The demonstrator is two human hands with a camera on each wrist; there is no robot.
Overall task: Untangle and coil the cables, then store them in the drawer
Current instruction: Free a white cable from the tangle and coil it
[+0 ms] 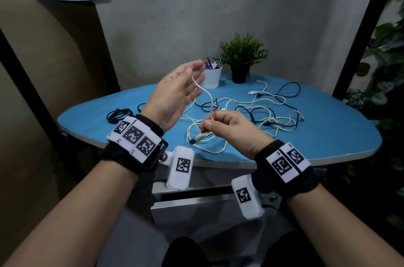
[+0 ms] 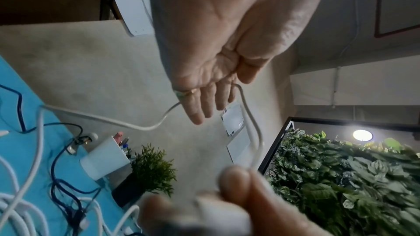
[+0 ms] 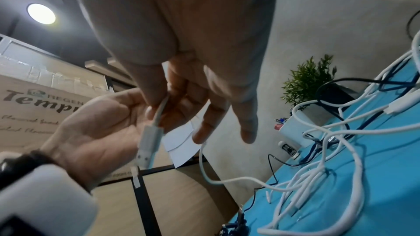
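Your right hand [image 1: 227, 127] pinches a white cable [image 1: 206, 94] just behind its plug [image 3: 149, 143], which only the right wrist view shows clearly. Your left hand [image 1: 175, 92] is raised, fingers straight, the cable looping over them. The other cables [image 1: 262, 111] lie tangled on the blue surface [image 1: 328, 127].

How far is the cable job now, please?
Early stage. Seemingly done: one black cable lies bunched at the table's left end. In hand: the right hand pinches a white cable near its connector, looping it over the open left hand. Left: white and dark cables remain tangled on the table; the drawer looks only slightly open.
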